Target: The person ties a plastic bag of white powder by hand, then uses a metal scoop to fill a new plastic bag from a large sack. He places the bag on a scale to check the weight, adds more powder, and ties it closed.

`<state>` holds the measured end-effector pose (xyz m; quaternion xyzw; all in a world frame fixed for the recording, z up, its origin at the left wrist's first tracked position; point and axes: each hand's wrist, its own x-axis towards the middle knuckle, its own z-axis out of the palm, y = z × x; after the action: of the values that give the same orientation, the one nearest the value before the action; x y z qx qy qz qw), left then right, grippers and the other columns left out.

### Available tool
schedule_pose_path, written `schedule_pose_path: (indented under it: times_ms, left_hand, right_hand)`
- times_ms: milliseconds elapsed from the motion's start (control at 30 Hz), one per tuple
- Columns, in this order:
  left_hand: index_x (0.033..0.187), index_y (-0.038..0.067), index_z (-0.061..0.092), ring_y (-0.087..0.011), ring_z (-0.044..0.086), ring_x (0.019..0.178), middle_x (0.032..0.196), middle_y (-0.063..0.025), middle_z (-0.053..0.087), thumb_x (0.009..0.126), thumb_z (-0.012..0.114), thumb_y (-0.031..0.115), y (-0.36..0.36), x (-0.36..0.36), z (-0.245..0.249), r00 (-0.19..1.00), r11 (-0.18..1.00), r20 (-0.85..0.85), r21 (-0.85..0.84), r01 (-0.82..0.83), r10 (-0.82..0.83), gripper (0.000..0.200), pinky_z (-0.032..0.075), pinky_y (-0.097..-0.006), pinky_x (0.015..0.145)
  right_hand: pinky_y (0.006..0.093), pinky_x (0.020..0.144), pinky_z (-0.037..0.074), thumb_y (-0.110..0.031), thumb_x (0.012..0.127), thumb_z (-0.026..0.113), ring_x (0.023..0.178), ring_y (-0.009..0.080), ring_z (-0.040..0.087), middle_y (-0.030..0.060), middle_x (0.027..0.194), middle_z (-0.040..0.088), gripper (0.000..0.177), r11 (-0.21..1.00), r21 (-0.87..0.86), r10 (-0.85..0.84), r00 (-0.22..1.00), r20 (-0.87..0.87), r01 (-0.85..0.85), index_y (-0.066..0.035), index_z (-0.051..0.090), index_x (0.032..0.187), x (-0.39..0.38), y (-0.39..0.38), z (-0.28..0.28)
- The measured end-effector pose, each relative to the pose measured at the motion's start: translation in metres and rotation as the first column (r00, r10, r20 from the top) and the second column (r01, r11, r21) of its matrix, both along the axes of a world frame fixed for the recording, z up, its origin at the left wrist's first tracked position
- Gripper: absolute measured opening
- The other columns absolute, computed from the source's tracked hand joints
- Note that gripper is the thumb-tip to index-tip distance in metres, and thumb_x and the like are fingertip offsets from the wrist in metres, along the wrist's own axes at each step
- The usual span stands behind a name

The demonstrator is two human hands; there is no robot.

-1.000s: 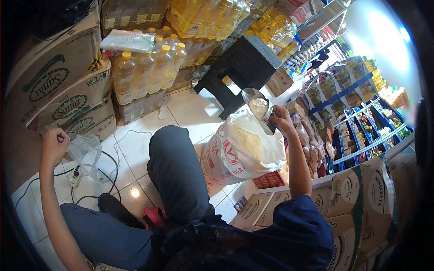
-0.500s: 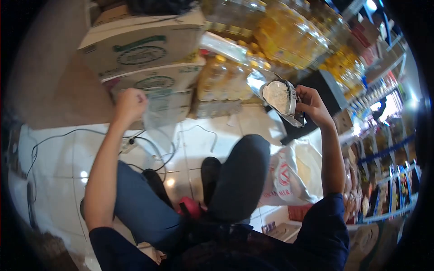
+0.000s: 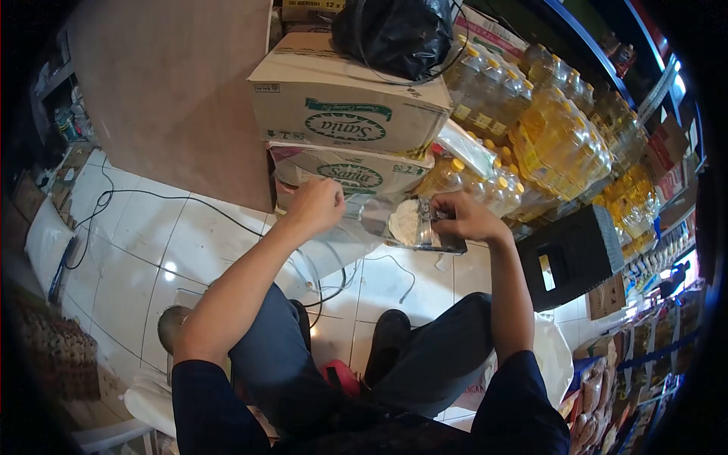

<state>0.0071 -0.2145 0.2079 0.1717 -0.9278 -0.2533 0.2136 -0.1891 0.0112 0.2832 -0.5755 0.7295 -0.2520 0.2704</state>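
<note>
My right hand [image 3: 468, 218] is closed on the handle of a metal scoop [image 3: 437, 241]. White powder [image 3: 409, 224] is heaped in the scoop. To its left, my left hand [image 3: 317, 205] pinches the edge of a clear plastic bag [image 3: 331, 250], which hangs below the fingers. The scoop's front lies at the bag's upper right side; whether it is inside the opening I cannot tell.
Two stacked cartons [image 3: 347, 121] stand ahead, a black bag [image 3: 394, 38] on top. Oil bottles [image 3: 561, 140] fill the right back. A black crate [image 3: 572, 254] stands at right. Cables [image 3: 205, 199] cross the tiled floor [image 3: 220, 243]. A white sack [image 3: 557, 356] is beside my right leg.
The scoop with powder has moved left, from above the white sack to beside the clear bag. My two hands are closer together, and the view has turned.
</note>
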Motion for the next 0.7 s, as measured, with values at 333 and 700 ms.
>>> schedule_pose_path:
  times_ms: [333, 700]
  left_hand:
    - [0.076, 0.001, 0.067, -0.0338, 0.064, 0.070, 0.071, -0.0190, 0.065, 0.071, 0.064, 0.011, 0.037, -0.023, -0.014, 0.981, 0.983, 0.094, 0.076, 0.165, -0.171, 0.012, 0.050, -0.0400, 0.068]
    - [0.076, -0.005, 0.063, -0.0242, 0.066, 0.055, 0.063, -0.0149, 0.065, 0.081, 0.057, 0.008, 0.088, -0.062, -0.038, 0.983, 0.954, -0.048, 0.237, 0.182, -0.176, 0.015, 0.050, -0.0330, 0.055]
  right_hand:
    - [0.0436, 0.073, 0.047, -0.012, 0.066, 0.060, 0.083, 0.0390, 0.060, 0.0235, 0.083, 0.062, 0.024, 0.993, 0.115, 0.023, 0.968, -0.252, 0.007, 0.002, 0.061, 0.086, 0.023, -0.011, -0.036]
    - [0.0441, 0.075, 0.049, -0.013, 0.067, 0.062, 0.083, 0.0386, 0.063, 0.0245, 0.082, 0.064, 0.024, 0.974, 0.216, 0.047, 0.879, -0.475, 0.064, 0.003, 0.064, 0.083, 0.024, -0.009, -0.026]
